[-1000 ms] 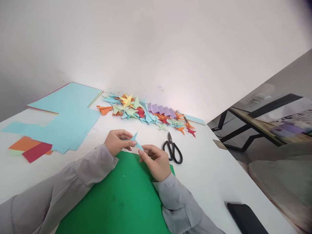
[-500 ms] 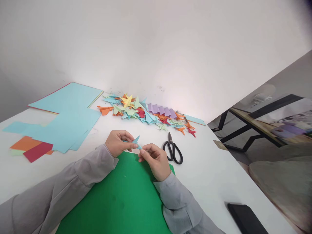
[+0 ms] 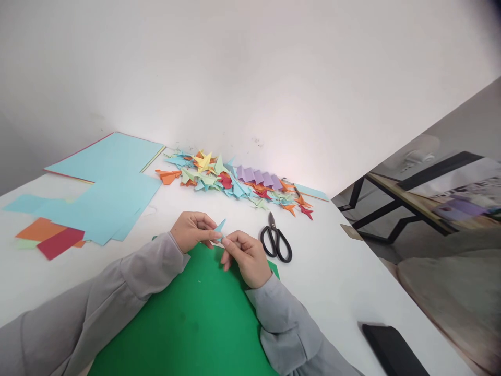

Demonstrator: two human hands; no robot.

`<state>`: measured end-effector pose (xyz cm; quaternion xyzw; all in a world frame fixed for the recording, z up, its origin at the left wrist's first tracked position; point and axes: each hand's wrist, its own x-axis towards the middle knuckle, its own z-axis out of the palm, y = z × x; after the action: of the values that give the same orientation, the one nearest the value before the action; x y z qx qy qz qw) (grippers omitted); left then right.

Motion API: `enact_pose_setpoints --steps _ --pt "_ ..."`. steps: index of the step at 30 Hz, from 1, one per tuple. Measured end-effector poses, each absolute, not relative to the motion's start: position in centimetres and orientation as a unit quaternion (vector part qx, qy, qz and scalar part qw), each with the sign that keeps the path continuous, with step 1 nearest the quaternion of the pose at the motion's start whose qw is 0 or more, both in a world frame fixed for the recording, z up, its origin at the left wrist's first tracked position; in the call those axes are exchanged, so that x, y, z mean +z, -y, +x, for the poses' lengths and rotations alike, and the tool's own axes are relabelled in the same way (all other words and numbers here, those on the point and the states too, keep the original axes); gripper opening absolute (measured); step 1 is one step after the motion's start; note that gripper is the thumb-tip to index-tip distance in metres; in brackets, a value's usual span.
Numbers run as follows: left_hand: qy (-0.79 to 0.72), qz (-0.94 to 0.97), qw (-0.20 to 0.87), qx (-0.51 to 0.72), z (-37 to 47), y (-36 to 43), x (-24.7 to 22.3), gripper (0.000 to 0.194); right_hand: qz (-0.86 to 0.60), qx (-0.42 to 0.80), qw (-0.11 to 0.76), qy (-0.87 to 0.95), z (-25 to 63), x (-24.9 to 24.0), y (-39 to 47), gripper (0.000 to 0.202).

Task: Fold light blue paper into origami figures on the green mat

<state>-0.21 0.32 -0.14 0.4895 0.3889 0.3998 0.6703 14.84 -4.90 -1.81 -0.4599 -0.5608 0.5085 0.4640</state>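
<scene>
A small piece of folded light blue paper (image 3: 220, 226) is held between my two hands, above the far end of a green mat (image 3: 191, 313). My left hand (image 3: 193, 230) pinches it from the left, thumb against fingers. From the other side, my right hand (image 3: 246, 256) grips its near corner between thumb and forefinger. One pointed flap sticks up between the hands; the rest of the paper is covered by my fingers. Black-handled scissors (image 3: 276, 240) lie just right of my right hand, their blades pointing away.
Several folded paper shapes (image 3: 211, 180) in many colours lie in a long heap along the wall, with a purple pleated strip (image 3: 259, 178) among them. Blue sheets (image 3: 109, 203) and cut coloured pieces (image 3: 60, 244) spread at the left. A black flat object (image 3: 391, 347) rests near the right edge.
Both hands keep their hold on the blue paper. The raised flap has tilted slightly to the right, and less of the paper shows beside the left fingers. The view has shifted very slightly.
</scene>
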Motion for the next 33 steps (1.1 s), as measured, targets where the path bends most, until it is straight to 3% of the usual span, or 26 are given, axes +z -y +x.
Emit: enact_pose_setpoints --steps 16,33 --pt "-0.383 0.572 0.571 0.448 0.01 -0.18 -0.60 0.016 -0.463 0.449 0.449 0.618 14.92 -2.30 4.77 0.025" --pt "-0.384 0.587 0.549 0.455 -0.05 -0.21 -0.66 0.016 -0.451 0.512 0.425 0.595 14.85 -2.01 4.83 0.027"
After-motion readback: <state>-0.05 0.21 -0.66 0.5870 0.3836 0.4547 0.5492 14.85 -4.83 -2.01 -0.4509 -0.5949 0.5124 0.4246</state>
